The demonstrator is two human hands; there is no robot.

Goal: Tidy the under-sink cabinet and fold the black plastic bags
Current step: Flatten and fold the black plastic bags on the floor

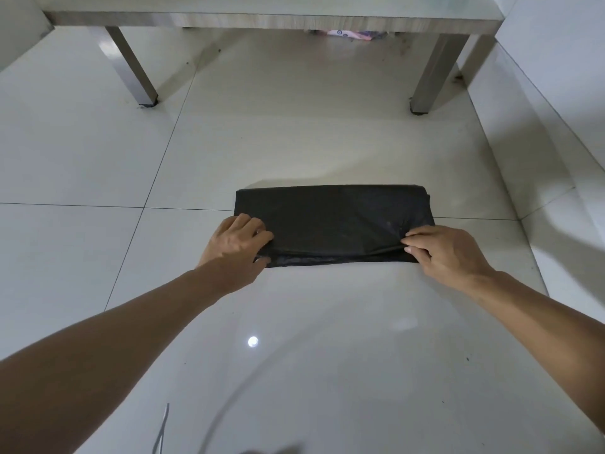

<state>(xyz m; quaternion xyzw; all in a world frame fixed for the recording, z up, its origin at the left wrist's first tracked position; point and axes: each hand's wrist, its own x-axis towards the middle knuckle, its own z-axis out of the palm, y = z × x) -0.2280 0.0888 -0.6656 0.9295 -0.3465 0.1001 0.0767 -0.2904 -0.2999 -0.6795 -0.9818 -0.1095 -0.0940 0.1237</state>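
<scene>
Head view, two observers talking.

— Where does the black plastic bag lie?

— Flat on the tiled floor, a folded strip in front of the steel table, nearer the floor's right edge by the wall.

— And the hands?

— The left hand pinches the bag's near left corner; the right hand pinches the near right corner, fingers curled over the raised edge.

— How should the person fold well?

— Probably lift both corners evenly, carry the near edge to the far edge, line up the ends, then press air out along the crease, since thin plastic slides and puffs.
</scene>
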